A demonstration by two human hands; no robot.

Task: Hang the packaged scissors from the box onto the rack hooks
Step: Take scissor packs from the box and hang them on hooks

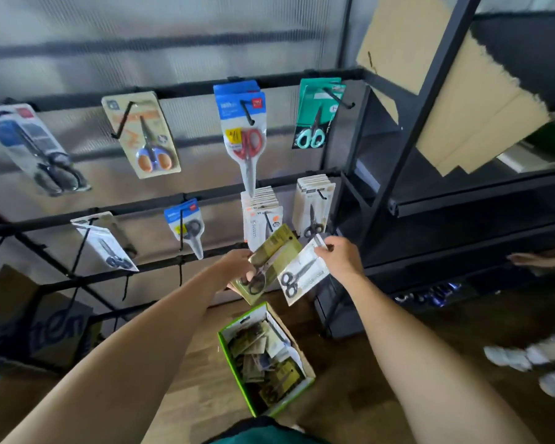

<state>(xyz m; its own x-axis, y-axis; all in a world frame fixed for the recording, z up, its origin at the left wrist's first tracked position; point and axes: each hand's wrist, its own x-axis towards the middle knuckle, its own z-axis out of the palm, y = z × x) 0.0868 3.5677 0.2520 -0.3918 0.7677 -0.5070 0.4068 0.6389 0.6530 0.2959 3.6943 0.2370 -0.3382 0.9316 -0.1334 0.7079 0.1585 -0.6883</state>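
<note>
Left grip [237, 262]: fingers curled round olive scissors pack [274, 261]. Right grip [337, 254]: pinching white scissors pack [303, 274]. Both packs above green box [237, 376], below rack hooks [321, 195].

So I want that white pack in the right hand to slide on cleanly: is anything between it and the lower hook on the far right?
Nothing visible stands between. The right hand pinches the white pack just below the far-right lower hook, with open air above it. That hook already carries a stack of packs, though its tip shows free.
</note>
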